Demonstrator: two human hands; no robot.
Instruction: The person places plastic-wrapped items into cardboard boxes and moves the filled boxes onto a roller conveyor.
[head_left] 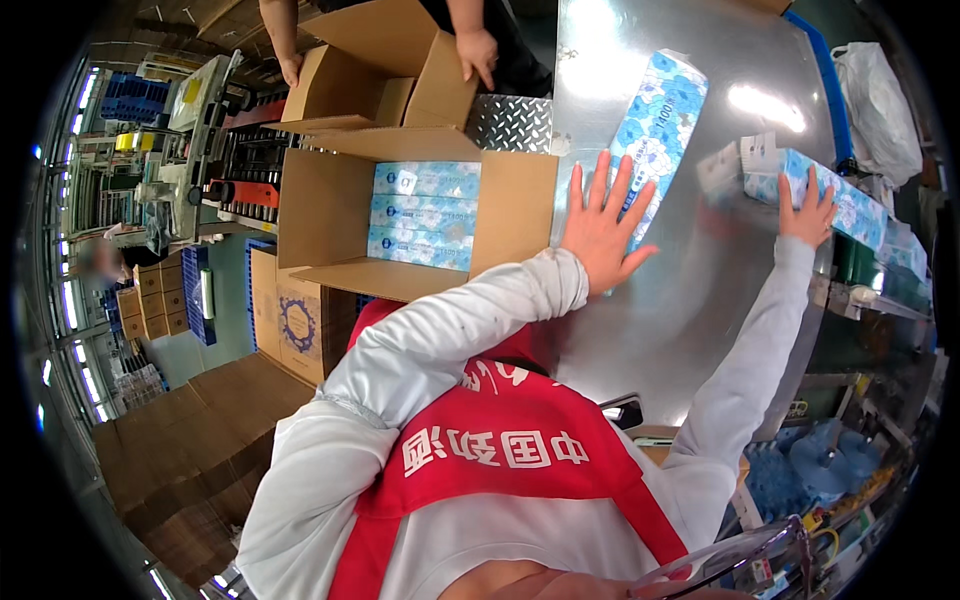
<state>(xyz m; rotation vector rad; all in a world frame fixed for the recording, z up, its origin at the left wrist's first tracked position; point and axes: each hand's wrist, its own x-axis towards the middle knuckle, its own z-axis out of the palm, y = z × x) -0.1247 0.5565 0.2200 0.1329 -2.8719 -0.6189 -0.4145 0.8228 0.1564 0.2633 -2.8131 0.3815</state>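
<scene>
A long blue-and-white floral tissue pack (668,105) lies slantwise on the metal table. My left hand (603,228) is over its near end, fingers spread and palm down; whether it presses on the pack I cannot tell. Farther right, my right hand (808,212) rests on a second floral tissue pack (856,212), its fingers apart and stretched over the wrapping. Left of my left hand stands an open cardboard carton (515,205), with three rows of similar tissue packs (424,212) showing inside.
Beyond the carton, another person's hands (478,55) hold a second open carton (335,85). A phone (624,411) lies by the near edge of the metal table (690,320). Flattened cardboard (190,420) is at the left; a white plastic bag (875,100) hangs at the far right.
</scene>
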